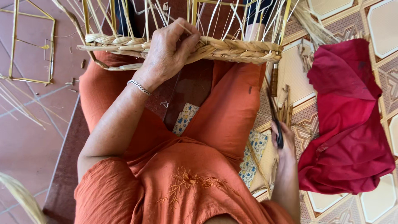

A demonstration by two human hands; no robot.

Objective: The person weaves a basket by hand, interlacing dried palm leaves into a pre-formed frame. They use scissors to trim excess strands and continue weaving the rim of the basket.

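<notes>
gripping woven rim (232, 49), left hand (168, 52).

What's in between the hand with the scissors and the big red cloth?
In the head view, only bare patterned floor tile lies between the right hand holding the scissors and the red cloth.

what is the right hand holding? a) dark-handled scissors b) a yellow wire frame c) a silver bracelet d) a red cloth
a: the right hand grips dark-handled scissors down beside the orange-clad leg, while the left hand rests on the braided straw basket rim.
</notes>
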